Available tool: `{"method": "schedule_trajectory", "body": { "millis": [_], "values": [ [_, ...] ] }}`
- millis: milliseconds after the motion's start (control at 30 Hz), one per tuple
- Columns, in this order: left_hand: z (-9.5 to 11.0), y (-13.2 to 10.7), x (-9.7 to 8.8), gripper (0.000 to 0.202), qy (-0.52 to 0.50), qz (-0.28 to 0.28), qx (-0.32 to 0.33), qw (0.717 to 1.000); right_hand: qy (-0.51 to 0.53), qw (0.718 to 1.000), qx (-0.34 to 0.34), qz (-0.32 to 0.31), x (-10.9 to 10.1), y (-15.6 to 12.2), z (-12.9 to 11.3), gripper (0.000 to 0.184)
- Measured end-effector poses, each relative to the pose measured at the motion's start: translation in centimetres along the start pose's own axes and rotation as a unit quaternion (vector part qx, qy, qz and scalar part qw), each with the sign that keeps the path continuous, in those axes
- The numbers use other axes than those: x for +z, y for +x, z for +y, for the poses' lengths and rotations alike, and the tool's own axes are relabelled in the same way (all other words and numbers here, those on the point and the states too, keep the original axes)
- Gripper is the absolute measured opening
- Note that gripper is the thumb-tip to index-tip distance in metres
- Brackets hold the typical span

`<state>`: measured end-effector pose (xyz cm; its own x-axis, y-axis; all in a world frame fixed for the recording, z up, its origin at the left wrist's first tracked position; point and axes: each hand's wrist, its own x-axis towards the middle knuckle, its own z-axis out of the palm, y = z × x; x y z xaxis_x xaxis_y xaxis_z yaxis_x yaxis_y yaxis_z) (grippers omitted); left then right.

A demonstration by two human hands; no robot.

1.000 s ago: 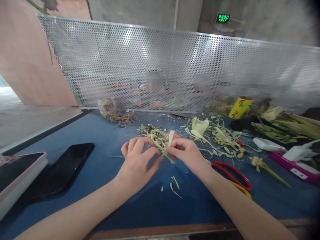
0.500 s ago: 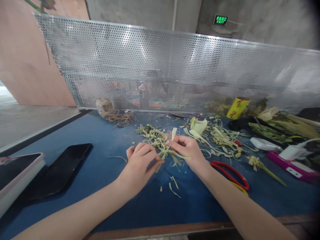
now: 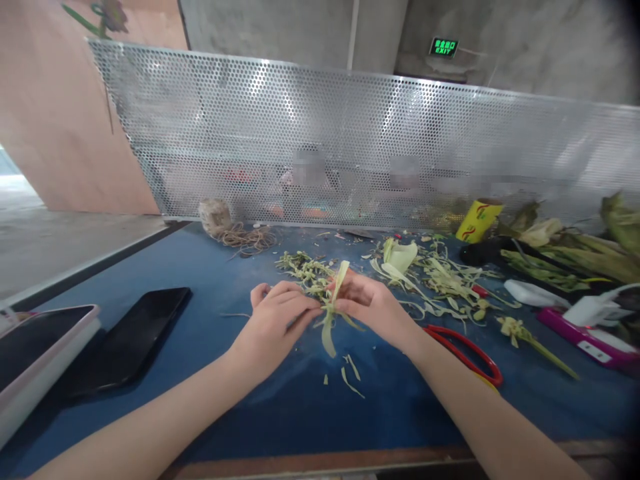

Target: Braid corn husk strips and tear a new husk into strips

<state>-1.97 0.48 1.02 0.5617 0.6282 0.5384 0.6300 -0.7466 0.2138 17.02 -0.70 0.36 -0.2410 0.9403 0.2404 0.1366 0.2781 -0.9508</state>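
Note:
Both my hands meet over the blue table (image 3: 210,267), pinching a small bundle of pale green leaf strips (image 3: 330,313). My left hand (image 3: 273,323) has its fingers closed on the bundle's left side. My right hand (image 3: 370,307) grips the right side, with one strip sticking up between the fingers and another hanging down toward the table. A heap of shredded green strips (image 3: 303,267) lies just beyond my hands. A few cut scraps (image 3: 350,373) lie on the table below them.
Red-handled scissors (image 3: 465,350) lie right of my right wrist. A black phone (image 3: 130,340) and a tablet (image 3: 35,353) sit at the left. Twine (image 3: 240,235), a yellow roll (image 3: 477,220), leaves and stalks (image 3: 560,257) and a pink tool (image 3: 585,333) line the back and right, before a perforated metal screen (image 3: 350,133).
My hands stayed together on the bundle. A long strip now hangs down from it, and the strip in my right fingers stands more upright. The view shifted slightly.

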Motion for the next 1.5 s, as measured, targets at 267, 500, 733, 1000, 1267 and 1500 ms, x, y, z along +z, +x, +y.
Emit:
{"method": "schedule_trajectory", "body": {
  "millis": [267,500,733,1000,1267,1500],
  "values": [
    [-1.0,0.2,-0.5,0.018,0.035,0.021,0.006,0.999,-0.203,0.976,-0.067,-0.046,-0.6,-0.2,-0.4,0.02],
    [-1.3,0.3,-0.7,0.019,0.048,0.016,0.033,0.998,-0.3,0.942,-0.136,-0.061,-1.8,-0.1,-0.4,0.016],
    [-1.7,0.3,-0.9,0.021,0.05,0.027,0.048,0.997,-0.289,0.948,-0.123,-0.055,-2.6,0.1,-0.3,0.02],
    [-1.3,0.6,-0.6,0.018,-0.01,0.014,0.089,0.996,-0.184,0.978,-0.039,-0.085,-1.1,0.2,-0.5,0.032],
    [-0.1,0.0,0.0,0.025,0.04,0.122,0.019,0.991,-0.067,0.997,-0.007,0.04,0.2,0.4,0.3,0.022],
    [0.4,-0.2,0.3,0.016,0.069,0.055,0.068,0.994,-0.045,0.997,0.008,0.064,0.5,0.4,-0.2,0.022]
  ]
}}
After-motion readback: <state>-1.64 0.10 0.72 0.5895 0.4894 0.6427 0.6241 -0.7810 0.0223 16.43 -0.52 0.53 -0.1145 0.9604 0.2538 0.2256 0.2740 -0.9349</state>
